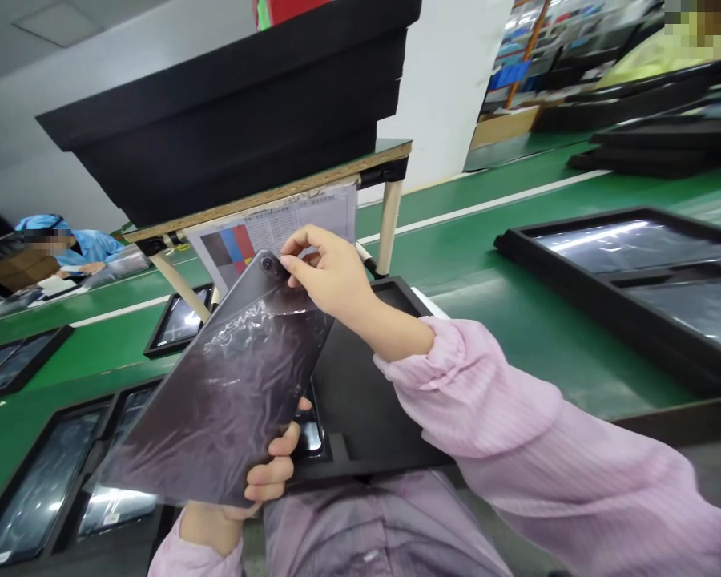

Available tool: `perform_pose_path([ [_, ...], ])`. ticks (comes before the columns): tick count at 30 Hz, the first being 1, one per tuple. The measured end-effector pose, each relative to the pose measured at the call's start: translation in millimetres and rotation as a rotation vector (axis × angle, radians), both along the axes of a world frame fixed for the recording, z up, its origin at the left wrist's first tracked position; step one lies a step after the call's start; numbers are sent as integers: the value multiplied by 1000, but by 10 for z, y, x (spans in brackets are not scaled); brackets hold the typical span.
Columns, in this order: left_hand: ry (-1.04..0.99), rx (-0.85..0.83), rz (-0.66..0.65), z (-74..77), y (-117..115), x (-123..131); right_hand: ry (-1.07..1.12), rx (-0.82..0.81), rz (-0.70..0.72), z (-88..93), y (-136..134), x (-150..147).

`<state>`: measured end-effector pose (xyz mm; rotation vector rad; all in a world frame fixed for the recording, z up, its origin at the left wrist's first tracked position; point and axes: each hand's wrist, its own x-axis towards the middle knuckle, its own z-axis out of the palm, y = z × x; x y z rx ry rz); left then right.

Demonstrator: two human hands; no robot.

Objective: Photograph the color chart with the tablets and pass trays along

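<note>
A dark grey tablet is tilted in front of me, its back and round camera facing me. Wrinkled clear plastic film covers most of that back, leaving the camera corner bare. My left hand grips the tablet from below, fingers wrapped round its lower right edge and the palm hidden behind it. At the top corner, beside the camera, my right hand has thumb and forefinger pinched together. Whether they hold the tablet's edge or a bit of film I cannot make out.
Black trays with screens lie on the green bench to the right, and more to the left. Below my hands is a black foam tray. A wooden shelf bears stacked black trays. One person in blue sits far left, another is far right.
</note>
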<state>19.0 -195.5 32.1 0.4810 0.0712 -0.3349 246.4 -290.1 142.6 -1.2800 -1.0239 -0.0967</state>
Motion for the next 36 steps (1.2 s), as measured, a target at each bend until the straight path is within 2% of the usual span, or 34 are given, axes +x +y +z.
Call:
perform_pose_path([
  [5, -42, 19, 0, -20, 16, 24, 44, 31, 37, 25, -28, -43],
  [10, -58, 61, -193, -32, 117, 75, 80, 5, 43, 99, -93, -125],
  [12, -60, 58, -221, -42, 146, 84, 75, 8, 44, 136, -127, -158],
  [18, -56, 51, -202, -69, 129, 77, -21, 19, 42, 203, -192, -186],
  [24, -70, 67, -74, -129, 58, 33, -101, -47, 44, 194, -174, -122],
  [27, -82, 78, -32, -139, 25, 27, -44, -101, 45, 184, -161, -73],
  [30, -92, 94, -25, -143, 15, 36, 52, -125, 105, 185, -162, -36],
  [36, -92, 175, 0, -196, 14, 64, 44, -135, 110, 206, -178, -38],
])
